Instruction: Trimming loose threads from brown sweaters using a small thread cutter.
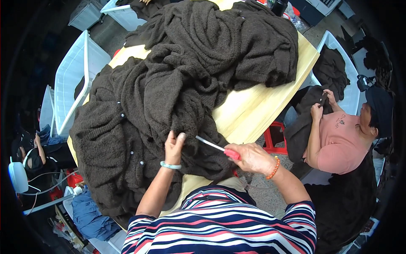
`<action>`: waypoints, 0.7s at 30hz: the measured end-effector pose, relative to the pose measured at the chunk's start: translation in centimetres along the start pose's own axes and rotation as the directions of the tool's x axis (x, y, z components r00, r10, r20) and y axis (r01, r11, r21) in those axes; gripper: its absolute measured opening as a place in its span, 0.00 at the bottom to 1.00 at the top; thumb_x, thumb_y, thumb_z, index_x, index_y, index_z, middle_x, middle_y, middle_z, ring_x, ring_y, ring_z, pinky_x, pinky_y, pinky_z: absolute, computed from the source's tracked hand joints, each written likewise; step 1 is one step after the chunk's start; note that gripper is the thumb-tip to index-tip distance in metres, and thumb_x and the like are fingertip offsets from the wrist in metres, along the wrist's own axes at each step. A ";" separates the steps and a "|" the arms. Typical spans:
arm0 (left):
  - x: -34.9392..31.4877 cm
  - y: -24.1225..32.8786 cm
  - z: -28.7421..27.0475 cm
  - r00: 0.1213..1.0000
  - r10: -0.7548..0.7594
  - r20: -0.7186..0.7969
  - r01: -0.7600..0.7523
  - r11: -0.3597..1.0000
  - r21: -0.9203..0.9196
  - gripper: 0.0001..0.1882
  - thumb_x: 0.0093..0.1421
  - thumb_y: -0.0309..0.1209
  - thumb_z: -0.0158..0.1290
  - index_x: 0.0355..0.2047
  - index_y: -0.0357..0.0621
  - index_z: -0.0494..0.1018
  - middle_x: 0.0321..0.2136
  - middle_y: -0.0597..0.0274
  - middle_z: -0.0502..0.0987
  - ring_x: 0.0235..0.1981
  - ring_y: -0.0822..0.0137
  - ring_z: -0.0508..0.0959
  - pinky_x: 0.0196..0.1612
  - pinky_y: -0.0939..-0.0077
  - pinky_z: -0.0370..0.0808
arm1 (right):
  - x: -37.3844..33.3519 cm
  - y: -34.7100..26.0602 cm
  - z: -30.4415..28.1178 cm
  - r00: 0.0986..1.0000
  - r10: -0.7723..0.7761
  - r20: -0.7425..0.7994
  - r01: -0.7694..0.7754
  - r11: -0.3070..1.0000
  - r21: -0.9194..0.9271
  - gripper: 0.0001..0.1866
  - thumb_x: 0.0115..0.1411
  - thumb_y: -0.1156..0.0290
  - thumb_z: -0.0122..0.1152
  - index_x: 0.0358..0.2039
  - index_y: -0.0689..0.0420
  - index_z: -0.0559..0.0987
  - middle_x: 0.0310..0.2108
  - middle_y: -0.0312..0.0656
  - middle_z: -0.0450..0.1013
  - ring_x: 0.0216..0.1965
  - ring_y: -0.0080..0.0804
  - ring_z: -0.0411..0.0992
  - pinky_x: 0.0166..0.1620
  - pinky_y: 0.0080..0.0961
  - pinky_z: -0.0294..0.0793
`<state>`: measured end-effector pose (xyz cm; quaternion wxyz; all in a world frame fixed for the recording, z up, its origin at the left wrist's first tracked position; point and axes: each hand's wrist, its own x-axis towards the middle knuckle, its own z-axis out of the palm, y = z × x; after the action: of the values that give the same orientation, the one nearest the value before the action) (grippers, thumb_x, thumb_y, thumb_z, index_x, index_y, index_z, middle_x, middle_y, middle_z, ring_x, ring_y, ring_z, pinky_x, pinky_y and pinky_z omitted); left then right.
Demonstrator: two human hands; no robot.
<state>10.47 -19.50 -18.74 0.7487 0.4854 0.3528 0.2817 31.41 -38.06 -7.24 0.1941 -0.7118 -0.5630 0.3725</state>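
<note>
Sideways — scissors (215,147) pointing left

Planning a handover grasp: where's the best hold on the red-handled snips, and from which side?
Take the red-handled snips by the red grip, now inside the right hand. Come from the person's right, since the bare metal blades point left toward the left hand and the dark brown knit. That looks like the safest approach.

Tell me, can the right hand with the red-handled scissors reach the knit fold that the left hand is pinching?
Probably yes. The scissors in the right hand already point at the dark knit garment near the left hand, with nothing between them.
</note>
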 end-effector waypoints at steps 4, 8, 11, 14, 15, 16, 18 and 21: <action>-1.8 -3.5 0.4 0.994 0.109 0.015 -0.095 0.784 0.614 0.26 0.54 0.32 0.64 0.50 0.32 0.69 0.41 0.49 0.79 0.42 0.61 0.79 0.49 0.69 0.73 | -0.4 0.5 0.3 1.000 0.016 -0.008 -0.016 1.000 0.007 0.15 0.59 0.67 0.56 0.47 0.56 0.73 0.31 0.55 0.77 0.36 0.53 0.76 0.41 0.45 0.75; -1.8 -5.4 0.6 0.985 0.057 -0.160 0.013 0.914 0.405 0.14 0.60 0.30 0.57 0.42 0.30 0.74 0.36 0.52 0.80 0.38 0.59 0.80 0.46 0.69 0.74 | -0.4 0.0 1.1 0.999 -0.006 -0.032 0.004 0.999 -0.037 0.15 0.59 0.68 0.56 0.47 0.57 0.73 0.31 0.55 0.77 0.35 0.54 0.76 0.41 0.44 0.75; -1.0 -3.3 1.5 0.908 -0.412 -0.080 0.359 0.861 -0.359 0.09 0.64 0.33 0.54 0.38 0.40 0.77 0.37 0.58 0.81 0.34 0.65 0.80 0.39 0.68 0.76 | -1.0 -0.5 1.9 0.973 0.089 0.214 -0.066 0.991 -0.114 0.16 0.56 0.69 0.57 0.47 0.55 0.74 0.29 0.52 0.77 0.33 0.54 0.76 0.38 0.45 0.76; -0.8 -1.8 -0.2 0.892 -0.429 0.144 0.443 0.762 -0.471 0.11 0.63 0.32 0.54 0.43 0.41 0.74 0.44 0.56 0.79 0.45 0.57 0.79 0.46 0.58 0.76 | -1.6 -0.9 1.4 0.963 0.042 0.265 -0.046 0.999 0.007 0.15 0.57 0.66 0.56 0.45 0.54 0.76 0.28 0.54 0.77 0.33 0.53 0.76 0.38 0.46 0.76; -0.9 -1.3 -0.6 0.892 -0.430 0.141 0.439 0.748 -0.498 0.12 0.64 0.32 0.54 0.45 0.41 0.73 0.44 0.55 0.79 0.47 0.55 0.78 0.49 0.52 0.75 | -1.5 -1.1 0.7 0.962 0.037 0.269 -0.040 0.999 0.006 0.15 0.57 0.66 0.56 0.45 0.54 0.76 0.28 0.54 0.77 0.33 0.53 0.76 0.38 0.46 0.76; -0.9 -0.6 -0.4 0.890 -0.433 0.145 0.441 0.731 -0.520 0.12 0.64 0.33 0.54 0.46 0.42 0.73 0.45 0.53 0.78 0.50 0.53 0.77 0.51 0.47 0.73 | -1.5 -1.1 0.0 0.970 0.106 0.218 -0.096 0.994 -0.055 0.15 0.58 0.65 0.55 0.45 0.54 0.76 0.28 0.54 0.77 0.33 0.54 0.76 0.38 0.46 0.76; -1.3 1.0 0.2 0.892 -0.445 0.084 0.411 0.717 -0.563 0.14 0.64 0.33 0.53 0.48 0.39 0.73 0.47 0.52 0.77 0.52 0.51 0.75 0.56 0.44 0.70 | -1.5 -1.2 -0.3 0.964 0.177 0.197 -0.144 0.975 -0.167 0.15 0.59 0.63 0.54 0.45 0.53 0.77 0.28 0.54 0.77 0.33 0.54 0.76 0.39 0.46 0.76; -1.9 1.5 0.4 0.883 -0.464 0.074 0.427 0.727 -0.537 0.15 0.65 0.34 0.53 0.47 0.37 0.73 0.46 0.52 0.78 0.50 0.54 0.76 0.56 0.50 0.72 | -1.8 -1.0 0.5 0.949 0.075 0.307 -0.065 0.997 -0.042 0.16 0.59 0.62 0.55 0.46 0.53 0.76 0.28 0.54 0.77 0.33 0.55 0.76 0.39 0.46 0.76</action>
<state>9.57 -20.61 -16.79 0.8875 0.1469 0.3898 0.1968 30.22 -39.57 -6.34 0.0792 -0.6674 -0.5667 0.4767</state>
